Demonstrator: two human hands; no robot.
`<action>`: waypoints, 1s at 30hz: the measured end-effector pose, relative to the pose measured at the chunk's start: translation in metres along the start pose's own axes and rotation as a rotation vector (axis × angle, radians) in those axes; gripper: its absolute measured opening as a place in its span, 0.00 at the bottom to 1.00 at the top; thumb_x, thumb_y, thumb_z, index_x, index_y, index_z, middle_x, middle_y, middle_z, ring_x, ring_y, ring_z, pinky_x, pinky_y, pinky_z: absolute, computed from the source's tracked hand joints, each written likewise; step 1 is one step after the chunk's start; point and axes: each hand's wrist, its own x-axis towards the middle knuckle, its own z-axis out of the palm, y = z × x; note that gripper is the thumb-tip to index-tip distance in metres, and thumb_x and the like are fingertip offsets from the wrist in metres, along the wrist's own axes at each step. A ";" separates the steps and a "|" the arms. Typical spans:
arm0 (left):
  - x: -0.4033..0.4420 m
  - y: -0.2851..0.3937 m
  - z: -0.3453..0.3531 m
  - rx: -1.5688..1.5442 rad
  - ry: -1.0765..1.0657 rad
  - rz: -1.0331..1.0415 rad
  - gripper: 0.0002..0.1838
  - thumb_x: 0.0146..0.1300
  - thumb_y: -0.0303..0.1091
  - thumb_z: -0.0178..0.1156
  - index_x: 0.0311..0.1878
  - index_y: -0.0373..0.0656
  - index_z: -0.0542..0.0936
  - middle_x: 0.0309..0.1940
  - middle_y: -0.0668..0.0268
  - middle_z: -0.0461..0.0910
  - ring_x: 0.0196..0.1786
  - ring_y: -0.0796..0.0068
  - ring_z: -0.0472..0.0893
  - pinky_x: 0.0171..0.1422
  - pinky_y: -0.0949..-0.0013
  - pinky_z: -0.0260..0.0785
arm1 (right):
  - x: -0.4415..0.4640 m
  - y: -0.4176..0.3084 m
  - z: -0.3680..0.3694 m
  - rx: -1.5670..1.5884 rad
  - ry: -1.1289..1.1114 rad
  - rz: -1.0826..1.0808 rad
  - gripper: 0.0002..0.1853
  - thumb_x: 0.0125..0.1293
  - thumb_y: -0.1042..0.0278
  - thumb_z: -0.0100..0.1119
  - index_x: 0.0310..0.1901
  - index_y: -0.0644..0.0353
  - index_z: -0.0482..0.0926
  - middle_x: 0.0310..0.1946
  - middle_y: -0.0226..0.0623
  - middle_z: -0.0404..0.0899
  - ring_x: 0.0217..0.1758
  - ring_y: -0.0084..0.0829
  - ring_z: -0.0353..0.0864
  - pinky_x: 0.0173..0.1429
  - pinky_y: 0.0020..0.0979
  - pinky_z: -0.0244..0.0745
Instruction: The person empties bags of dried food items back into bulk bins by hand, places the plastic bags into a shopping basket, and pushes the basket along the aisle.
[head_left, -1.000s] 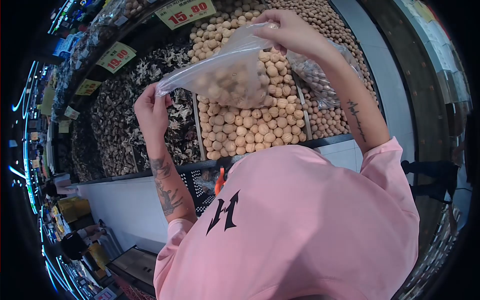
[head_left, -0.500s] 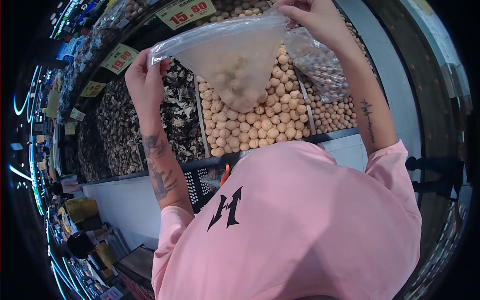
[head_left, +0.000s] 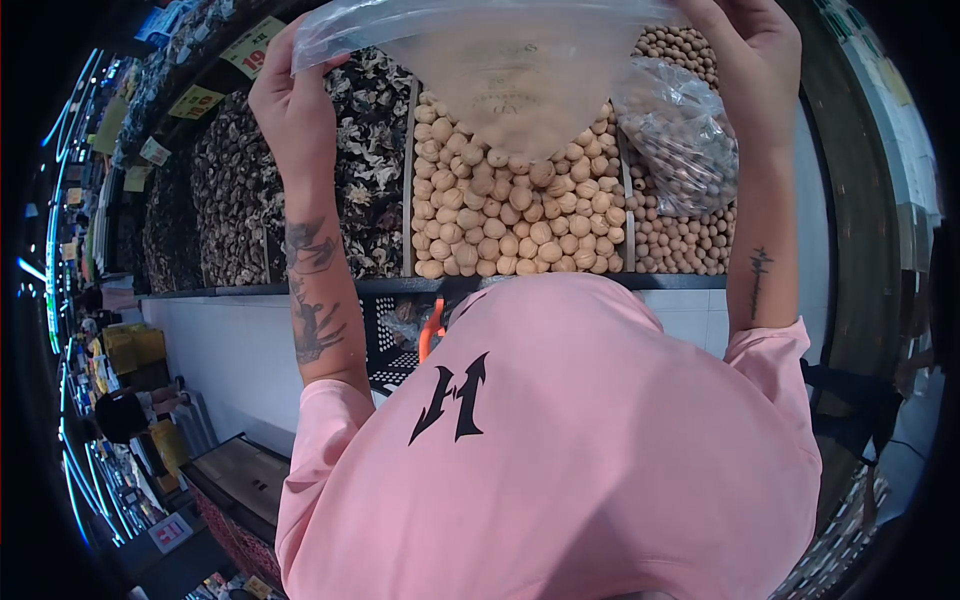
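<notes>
A clear plastic bag [head_left: 510, 75] is stretched wide between my two hands, its rim near the top of the view. My left hand [head_left: 295, 105] pinches the bag's left corner. At the opposite corner, my right hand [head_left: 745, 70] grips the rim, with some fingers cut off by the view's edge. Faint print shows on the bag, which tapers down over a bin of walnuts [head_left: 520, 225]. Walnuts show through the plastic; whether any lie inside, I cannot tell.
Left of the walnuts are dried black fungus [head_left: 370, 180] and dried mushrooms [head_left: 235, 190], with a price sign [head_left: 252, 47] behind. A filled plastic bag [head_left: 680, 150] rests on small round dried goods [head_left: 685, 240]. Below the bin edge sits a black basket with an orange handle [head_left: 432, 325].
Both hands and the bag have shifted higher in view, and the hands are farther apart, with the rim drawn wider. The bag hangs less deep over the walnuts. My view has turned slightly.
</notes>
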 end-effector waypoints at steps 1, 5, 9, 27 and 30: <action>-0.009 -0.002 0.001 -0.013 -0.043 -0.015 0.17 0.73 0.36 0.53 0.55 0.32 0.78 0.47 0.60 0.81 0.45 0.71 0.83 0.57 0.68 0.76 | -0.004 -0.003 0.009 -0.001 0.046 -0.097 0.03 0.63 0.77 0.59 0.36 0.66 0.79 0.31 0.30 0.81 0.33 0.18 0.78 0.41 0.20 0.73; -0.059 0.009 0.037 -0.222 -0.234 -0.184 0.44 0.54 0.32 0.71 0.71 0.40 0.58 0.63 0.57 0.68 0.64 0.62 0.71 0.65 0.60 0.69 | -0.018 -0.007 0.025 0.289 -0.250 -0.088 0.10 0.63 0.73 0.60 0.44 0.68 0.78 0.41 0.41 0.81 0.42 0.24 0.79 0.49 0.26 0.74; -0.102 0.029 0.057 -0.140 -0.374 -0.192 0.31 0.56 0.35 0.69 0.62 0.40 0.70 0.54 0.60 0.76 0.58 0.68 0.76 0.61 0.63 0.70 | -0.048 -0.012 0.073 0.374 -0.465 -0.025 0.06 0.62 0.79 0.56 0.40 0.68 0.76 0.43 0.43 0.79 0.49 0.31 0.76 0.57 0.30 0.68; -0.210 0.058 0.020 0.327 -0.002 -0.002 0.15 0.49 0.24 0.60 0.43 0.42 0.81 0.56 0.58 0.70 0.61 0.49 0.70 0.65 0.57 0.67 | -0.140 0.076 0.099 1.025 -0.348 1.101 0.22 0.74 0.63 0.42 0.62 0.71 0.66 0.56 0.49 0.74 0.57 0.40 0.77 0.62 0.36 0.74; -0.215 0.032 0.016 0.152 0.057 -0.104 0.16 0.49 0.23 0.58 0.44 0.41 0.81 0.57 0.58 0.70 0.60 0.50 0.71 0.62 0.57 0.69 | -0.130 0.035 0.124 0.930 -0.575 0.853 0.27 0.73 0.57 0.44 0.64 0.72 0.64 0.61 0.47 0.69 0.65 0.41 0.69 0.69 0.40 0.64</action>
